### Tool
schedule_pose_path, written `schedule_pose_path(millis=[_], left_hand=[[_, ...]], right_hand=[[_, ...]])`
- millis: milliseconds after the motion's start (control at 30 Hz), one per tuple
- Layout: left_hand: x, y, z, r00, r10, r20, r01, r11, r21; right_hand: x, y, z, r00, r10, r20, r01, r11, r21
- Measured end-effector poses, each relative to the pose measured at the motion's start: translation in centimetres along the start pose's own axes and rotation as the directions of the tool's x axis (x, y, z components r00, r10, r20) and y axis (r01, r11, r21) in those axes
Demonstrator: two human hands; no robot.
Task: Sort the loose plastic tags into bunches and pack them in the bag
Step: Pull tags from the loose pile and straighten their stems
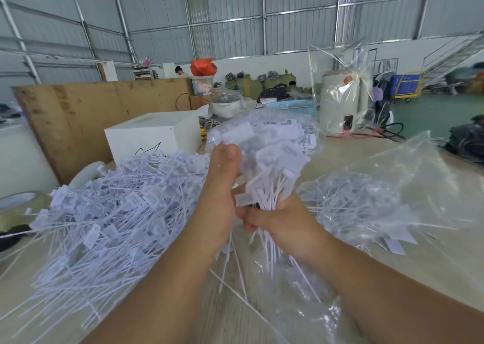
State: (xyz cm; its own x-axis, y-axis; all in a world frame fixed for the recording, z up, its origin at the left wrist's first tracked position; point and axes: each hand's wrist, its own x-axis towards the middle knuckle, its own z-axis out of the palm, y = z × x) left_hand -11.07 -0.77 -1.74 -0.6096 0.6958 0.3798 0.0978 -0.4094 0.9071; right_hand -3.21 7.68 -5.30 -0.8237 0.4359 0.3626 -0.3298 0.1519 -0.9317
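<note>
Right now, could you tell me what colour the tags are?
White, seen in the head view: the tags and the pile.

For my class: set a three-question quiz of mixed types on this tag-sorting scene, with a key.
1. True or false: both hands grip one bunch of tags.
2. Where does the loose pile of tags lie? A) left of the arms B) inside the white box C) on the floor
3. Fill in: right of the right hand, more tags lie in a clear plastic ____.

Key: 1 true; 2 A; 3 bag. Left hand.

Loose tags (pixel 104 212) lie left of the hands (pixel 246 207), bagged tags (pixel 366 204) right.
</note>
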Motion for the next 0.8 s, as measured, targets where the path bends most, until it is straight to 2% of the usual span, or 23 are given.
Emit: schedule_pose_path(millis=[100,167,233,267,300,367,433,633,800], left_hand=[[1.0,0.3,-0.8,0.998,0.038,-0.042,-0.041,0.996,-0.082],[1.1,-0.1,-1.0,0.997,-0.078,0.006,0.078,0.996,-0.037],[0.9,-0.9,-1.5,0.953,-0.248,0.174,0.222,0.962,0.157],[0.7,-1.3,-1.8,0.903,-0.330,0.273,0.250,0.924,0.290],[0.5,-1.6,-1.9,0.842,-0.401,0.361,0.235,0.875,0.424],[-0.1,-1.9,-1.6,0.745,-0.487,0.457,0.077,0.742,0.666],[-0.4,-2.5,-1.0,0.748,-0.478,0.459,-0.048,0.652,0.757],[-0.4,-2.8,-0.5,0.817,-0.411,0.404,0.053,0.751,0.658],[0.1,-2.8,-1.3,0.776,-0.462,0.429,0.011,0.690,0.724]], right_hand=[[0.4,-0.8,0.2,0.985,-0.106,-0.133,0.102,0.994,-0.039],[0.4,-1.7,0.4,0.965,-0.160,-0.206,0.160,0.987,-0.017],[0.6,-2.6,0.2,0.942,-0.199,-0.269,0.201,0.979,-0.021],[0.7,-2.9,0.0,0.934,-0.215,-0.284,0.215,0.976,-0.031],[0.8,-3.3,-0.2,0.930,-0.224,-0.292,0.224,0.974,-0.034],[1.0,-3.6,-0.7,0.928,-0.210,-0.307,0.221,0.975,0.002],[1.2,-3.7,-1.0,0.929,-0.182,-0.323,0.212,0.975,0.061],[1.4,-3.6,-1.1,0.913,-0.193,-0.360,0.234,0.969,0.075],[1.6,-3.4,-1.4,0.913,-0.200,-0.356,0.227,0.973,0.036]])
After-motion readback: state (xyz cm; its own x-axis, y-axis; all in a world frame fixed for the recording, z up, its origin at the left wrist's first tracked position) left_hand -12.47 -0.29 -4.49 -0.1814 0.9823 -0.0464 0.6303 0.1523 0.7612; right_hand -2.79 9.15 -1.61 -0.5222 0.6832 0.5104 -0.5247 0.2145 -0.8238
